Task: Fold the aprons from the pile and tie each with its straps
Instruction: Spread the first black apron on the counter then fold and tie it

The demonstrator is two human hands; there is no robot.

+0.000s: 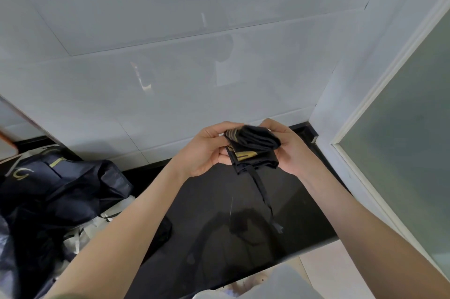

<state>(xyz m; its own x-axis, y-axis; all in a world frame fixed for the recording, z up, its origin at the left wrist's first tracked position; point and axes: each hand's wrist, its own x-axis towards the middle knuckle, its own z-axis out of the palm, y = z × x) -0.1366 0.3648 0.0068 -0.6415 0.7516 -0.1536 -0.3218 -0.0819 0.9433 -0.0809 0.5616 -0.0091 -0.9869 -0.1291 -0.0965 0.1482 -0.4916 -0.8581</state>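
Head view | we hold a folded dark apron (253, 145) above the black bench (219, 237), its strap (264, 197) dangling | left hand (207, 150) and right hand (289, 146) both grip it | apron pile (60, 191) far left; tiled wall (170, 55) behind.

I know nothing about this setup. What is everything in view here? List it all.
folded apron: one, dark navy with gold print, held above the countertop
strap: one, dark, hanging loose from the folded apron
pile of aprons: one heap, dark navy with gold marks, far left
white packaging: some pieces, white, at the pile's near edge
countertop: one, glossy black, below the hands
tiled wall: one, white, behind
frosted glass panel: one, grey-green in a white frame, right
left hand: grips the apron's left side
right hand: grips its right side
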